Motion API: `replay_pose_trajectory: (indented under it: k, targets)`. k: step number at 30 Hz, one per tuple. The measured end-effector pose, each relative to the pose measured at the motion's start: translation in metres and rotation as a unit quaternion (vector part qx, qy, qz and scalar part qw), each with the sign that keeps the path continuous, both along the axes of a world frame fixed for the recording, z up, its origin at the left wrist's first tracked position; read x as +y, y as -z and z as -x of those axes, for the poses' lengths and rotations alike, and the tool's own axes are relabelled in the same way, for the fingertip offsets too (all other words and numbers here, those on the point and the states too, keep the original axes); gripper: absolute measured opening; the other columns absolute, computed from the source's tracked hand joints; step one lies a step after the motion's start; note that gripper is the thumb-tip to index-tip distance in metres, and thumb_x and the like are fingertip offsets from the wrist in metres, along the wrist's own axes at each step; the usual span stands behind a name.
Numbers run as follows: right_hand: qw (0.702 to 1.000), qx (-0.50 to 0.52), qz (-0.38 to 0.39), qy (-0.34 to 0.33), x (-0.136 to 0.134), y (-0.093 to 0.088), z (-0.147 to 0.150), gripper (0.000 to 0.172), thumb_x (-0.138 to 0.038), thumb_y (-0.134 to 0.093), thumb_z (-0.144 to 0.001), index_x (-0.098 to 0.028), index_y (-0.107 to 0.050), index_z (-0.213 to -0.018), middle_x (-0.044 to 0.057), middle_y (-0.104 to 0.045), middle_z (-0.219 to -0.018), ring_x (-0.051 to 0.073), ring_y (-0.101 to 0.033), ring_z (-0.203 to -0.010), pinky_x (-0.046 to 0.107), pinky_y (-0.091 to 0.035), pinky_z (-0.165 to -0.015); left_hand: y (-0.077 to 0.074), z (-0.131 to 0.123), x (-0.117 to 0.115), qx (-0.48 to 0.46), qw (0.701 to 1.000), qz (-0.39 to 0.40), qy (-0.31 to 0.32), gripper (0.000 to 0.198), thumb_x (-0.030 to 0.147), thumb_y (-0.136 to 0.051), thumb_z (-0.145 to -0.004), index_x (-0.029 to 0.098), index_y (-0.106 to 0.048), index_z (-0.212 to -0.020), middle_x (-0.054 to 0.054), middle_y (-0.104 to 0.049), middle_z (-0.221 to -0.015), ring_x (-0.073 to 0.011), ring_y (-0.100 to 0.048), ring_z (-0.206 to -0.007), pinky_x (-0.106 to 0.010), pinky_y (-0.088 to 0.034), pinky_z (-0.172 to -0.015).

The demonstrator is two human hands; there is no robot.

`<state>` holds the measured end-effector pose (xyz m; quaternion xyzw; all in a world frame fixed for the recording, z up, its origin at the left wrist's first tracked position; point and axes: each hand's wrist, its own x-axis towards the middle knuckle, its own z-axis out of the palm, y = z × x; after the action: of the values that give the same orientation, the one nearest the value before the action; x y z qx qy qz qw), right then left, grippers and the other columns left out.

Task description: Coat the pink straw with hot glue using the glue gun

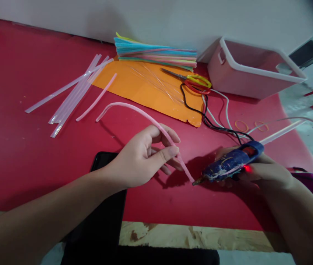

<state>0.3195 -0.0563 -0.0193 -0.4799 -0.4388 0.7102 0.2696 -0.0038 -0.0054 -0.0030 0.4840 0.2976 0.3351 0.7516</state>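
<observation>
So the pink fuzzy stick [145,116] arcs over the middle of the red tabletop [21,158], with its lower end down toward the near edge. My left hand [142,158] is pinching it between thumb and fingertips just above that end. My right hand [267,173] is wrapped round a blue glue gun [231,162], and the nozzle is right at the stick's tip. A black phone [101,162] sits under my left wrist at the near edge. Clear glue sticks [73,92] lie toward the far left. An orange sheet [142,88], scissors [192,80] and a bundle of coloured sticks [153,53] sit along the far edge, and a pink bin [253,70] is at the far right corner.
</observation>
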Motion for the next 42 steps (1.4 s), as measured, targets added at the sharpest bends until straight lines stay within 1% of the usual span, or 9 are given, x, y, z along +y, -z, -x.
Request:
replay_pose_trajectory:
  k: [3,7,12,17,19,25,30,37,42]
  targets:
    - [1.000,-0.002,0.000,0.005,0.0005,-0.0007,0.0016,0.035,-0.023,-0.078,-0.065,-0.014,-0.081,-0.099,0.010,-0.081,-0.074,0.024,-0.072,-0.061,0.030,-0.057,-0.056,-0.0008,-0.0001,-0.0004,0.002,1.000,0.007,0.001,0.018,0.025,-0.072,-0.094,0.018,-0.056,-0.098,0.002,-0.065,-0.077,-0.0149,-0.075,-0.069,-0.023,-0.065,-0.059]
    - [1.000,-0.011,-0.001,0.010,0.0014,-0.0025,0.0039,0.037,-0.021,-0.078,-0.063,-0.014,-0.082,-0.099,0.011,-0.081,-0.074,0.024,-0.072,-0.060,0.031,-0.057,-0.055,-0.0019,-0.0003,-0.0002,0.004,1.000,0.013,0.003,0.020,0.026,-0.074,-0.093,0.018,-0.056,-0.098,0.002,-0.066,-0.076,-0.0153,-0.075,-0.068,-0.024,-0.065,-0.060]
    - [1.000,-0.011,-0.010,0.001,0.0014,-0.0030,0.0033,0.035,-0.023,-0.078,-0.064,-0.014,-0.082,-0.097,0.010,-0.080,-0.072,0.024,-0.072,-0.060,0.029,-0.056,-0.055,-0.0026,-0.0003,0.0002,0.006,1.000,0.016,0.009,0.025,0.028,-0.078,-0.090,0.019,-0.056,-0.098,0.002,-0.066,-0.077,-0.0163,-0.075,-0.070,-0.025,-0.063,-0.060]
    - [1.000,-0.011,0.000,-0.007,0.0025,-0.0035,0.0043,0.035,-0.021,-0.078,-0.063,-0.014,-0.081,-0.098,0.010,-0.081,-0.073,0.023,-0.073,-0.061,0.029,-0.058,-0.056,-0.0038,-0.0008,0.0004,0.012,0.999,-0.026,-0.015,0.013,0.017,-0.072,-0.092,0.017,-0.059,-0.094,0.002,-0.063,-0.080,-0.0098,-0.069,-0.074,-0.018,-0.055,-0.064]
    - [1.000,-0.013,-0.004,-0.002,0.0026,-0.0029,0.0046,0.036,-0.021,-0.078,-0.063,-0.014,-0.081,-0.098,0.010,-0.081,-0.072,0.024,-0.073,-0.060,0.030,-0.058,-0.056,-0.0036,-0.0009,0.0003,0.013,0.999,-0.028,-0.019,0.012,0.016,-0.072,-0.092,0.017,-0.060,-0.093,0.003,-0.061,-0.080,-0.0088,-0.067,-0.072,-0.018,-0.053,-0.065]
    - [1.000,-0.027,-0.004,0.001,0.0022,-0.0019,0.0049,0.036,-0.024,-0.078,-0.062,-0.014,-0.081,-0.096,0.010,-0.080,-0.072,0.025,-0.072,-0.059,0.032,-0.058,-0.054,0.0003,0.0003,0.0000,0.009,0.999,-0.030,-0.008,0.013,0.020,-0.073,-0.092,0.018,-0.060,-0.096,0.001,-0.063,-0.086,-0.0129,-0.071,-0.077,-0.025,-0.057,-0.072]
    - [1.000,-0.020,-0.015,-0.006,0.0011,0.0024,0.0005,0.038,-0.025,-0.079,-0.065,-0.014,-0.081,-0.101,0.011,-0.081,-0.075,0.025,-0.073,-0.061,0.031,-0.058,-0.056,0.0020,0.0004,-0.0004,0.007,0.999,-0.031,-0.008,0.012,0.021,-0.072,-0.093,0.018,-0.060,-0.096,0.002,-0.062,-0.087,-0.0125,-0.072,-0.080,-0.023,-0.058,-0.075]
    - [1.000,0.007,-0.012,-0.002,0.0008,0.0042,-0.0019,0.041,-0.023,-0.082,-0.067,-0.016,-0.081,-0.107,0.010,-0.083,-0.080,0.025,-0.075,-0.064,0.030,-0.060,-0.059,0.0014,0.0012,-0.0001,0.018,0.999,-0.034,-0.006,0.013,0.023,-0.072,-0.093,0.018,-0.060,-0.098,0.001,-0.063,-0.090,-0.0145,-0.073,-0.082,-0.026,-0.059,-0.077]
    - [1.000,-0.001,-0.008,-0.004,0.0013,0.0026,-0.0005,0.040,-0.027,-0.083,-0.069,-0.018,-0.081,-0.108,0.009,-0.083,-0.079,0.025,-0.075,-0.064,0.031,-0.060,-0.058,0.0013,0.0005,0.0001,0.007,0.999,-0.031,-0.004,0.013,0.018,-0.073,-0.092,0.017,-0.061,-0.097,0.001,-0.063,-0.090,-0.0115,-0.071,-0.082,-0.021,-0.058,-0.076]
